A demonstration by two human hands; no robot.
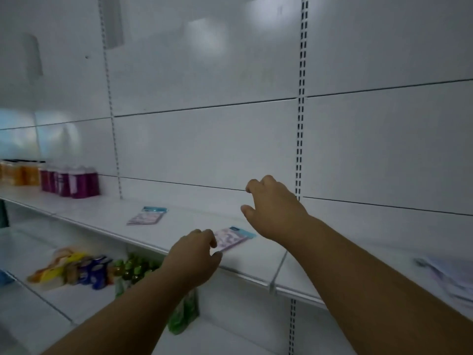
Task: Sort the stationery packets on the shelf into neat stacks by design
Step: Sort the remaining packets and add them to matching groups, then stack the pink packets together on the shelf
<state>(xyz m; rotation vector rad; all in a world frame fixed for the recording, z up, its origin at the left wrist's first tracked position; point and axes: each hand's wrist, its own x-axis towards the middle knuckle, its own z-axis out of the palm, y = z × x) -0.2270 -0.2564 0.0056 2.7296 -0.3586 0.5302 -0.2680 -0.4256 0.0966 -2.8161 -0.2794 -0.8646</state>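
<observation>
Packet lies flat, blue header angled back-right; left hand seemingly pinches its near corner, right hand open.

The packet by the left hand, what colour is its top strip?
Light blue, above a pink patterned face, on the packet; the head view shows it.

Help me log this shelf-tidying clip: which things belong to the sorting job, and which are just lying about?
Job: near packet at the left hand; far packet stack; blurred papers, likely; right hand.
Bystanders: purple bottles, orange bottles, green bottles, snack bags.
</observation>
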